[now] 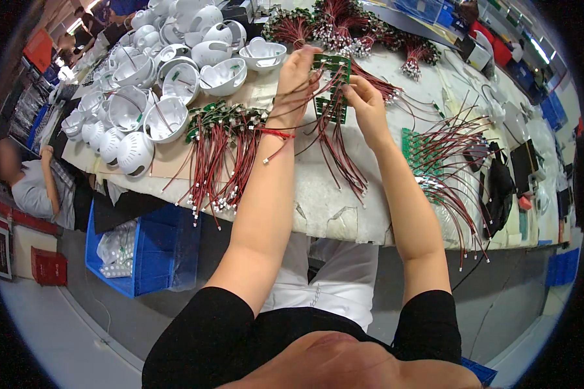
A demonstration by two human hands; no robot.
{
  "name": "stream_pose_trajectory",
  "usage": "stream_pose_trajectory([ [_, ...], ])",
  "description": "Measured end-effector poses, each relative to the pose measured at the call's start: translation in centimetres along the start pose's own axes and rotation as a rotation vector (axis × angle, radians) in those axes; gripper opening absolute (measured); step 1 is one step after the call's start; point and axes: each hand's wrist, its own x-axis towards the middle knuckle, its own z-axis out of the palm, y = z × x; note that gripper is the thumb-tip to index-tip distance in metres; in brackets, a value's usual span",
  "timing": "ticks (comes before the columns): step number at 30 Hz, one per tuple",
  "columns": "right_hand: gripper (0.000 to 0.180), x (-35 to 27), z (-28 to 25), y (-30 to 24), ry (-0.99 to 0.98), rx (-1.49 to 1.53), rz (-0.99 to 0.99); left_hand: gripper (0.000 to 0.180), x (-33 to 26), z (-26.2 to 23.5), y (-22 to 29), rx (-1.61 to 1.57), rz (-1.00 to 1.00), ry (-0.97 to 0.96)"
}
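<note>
Between my hands a green circuit board panel [337, 67] stands tilted over the table, with thin dark red and black wires [336, 146] hanging from it and small white plugs at their ends. My left hand [294, 87] is closed on the panel's left edge, some of the wires crossing its fingers. On the right edge, my right hand [367, 107] grips the panel between thumb and fingers. Left of my left forearm lies a row of small green boards [220, 120] with wires drooping over the table's front edge. To the right rests another wired green panel [422, 155].
White plastic shells [169, 120] are piled at the left of the table [324, 217]. Bundles of wired connectors [334, 26] lie at the back. A blue crate [156, 253] stands below the table at left, near a seated person [36, 185]. A black bag [499, 188] sits at the right.
</note>
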Motion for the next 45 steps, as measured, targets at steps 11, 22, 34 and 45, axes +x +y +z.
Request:
stream_pose_trajectory([
  [11,0.034,-0.8,1.8,-2.7,0.253,-0.309,-0.339,0.026,-0.9,2.0,0.2,0.55,0.329,-0.115],
  [22,0.021,-1.1,1.3,-3.6,0.386,-0.692,-0.409,0.018,-3.5,5.5,-1.1,0.743,0.553,0.25],
  [34,0.033,1.0,-1.7,-0.7,0.239,-0.115,-0.085,0.017,-0.4,-0.5,0.0,0.165,-0.02,0.131],
  [45,0.038,1.4,-2.6,0.1,0.237,-0.035,0.063,0.012,1.6,-3.0,-4.3,0.28,0.164,0.268],
])
